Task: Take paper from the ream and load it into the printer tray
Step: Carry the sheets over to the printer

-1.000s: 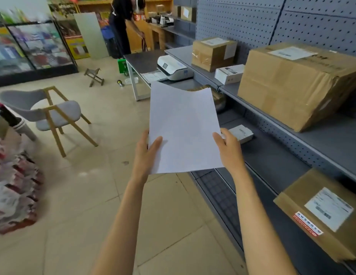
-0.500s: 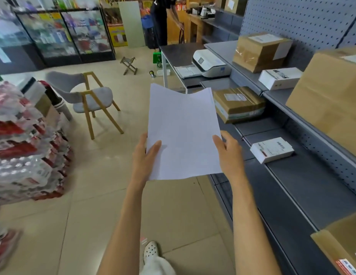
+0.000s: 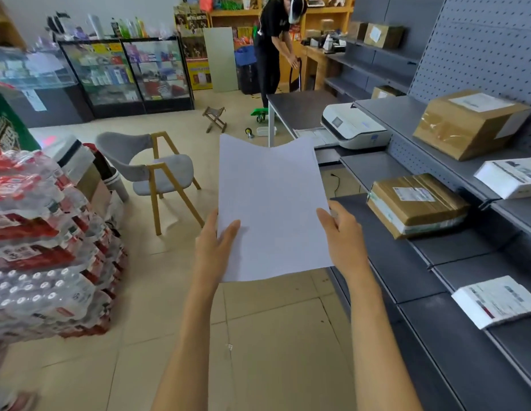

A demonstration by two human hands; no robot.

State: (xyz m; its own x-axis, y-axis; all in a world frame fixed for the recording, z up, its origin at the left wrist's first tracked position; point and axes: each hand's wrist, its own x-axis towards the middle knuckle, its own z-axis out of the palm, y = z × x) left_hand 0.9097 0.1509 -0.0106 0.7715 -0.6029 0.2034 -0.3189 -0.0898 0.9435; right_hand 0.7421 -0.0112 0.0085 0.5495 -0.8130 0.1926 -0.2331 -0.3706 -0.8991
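**Paper in hand, printer still a way off**

Both hands have the paper (image 3: 273, 209) pinched by its near corners: left hand (image 3: 212, 247) on the left edge, right hand (image 3: 342, 235) on the right, thumbs on top. Its long axis points away from me, far edge curling up. The printer (image 3: 354, 126) sits well beyond, far and to the right on the bench (image 3: 297, 106), so the right hand's nearer. Parcel labels on the shelf (image 3: 377, 170) are too blurry to read.

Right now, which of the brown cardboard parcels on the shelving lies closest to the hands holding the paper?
The flat taped parcel on the lower shelf, just beyond the right hand. The bulkier brown box sits a shelf higher, beside the printer.
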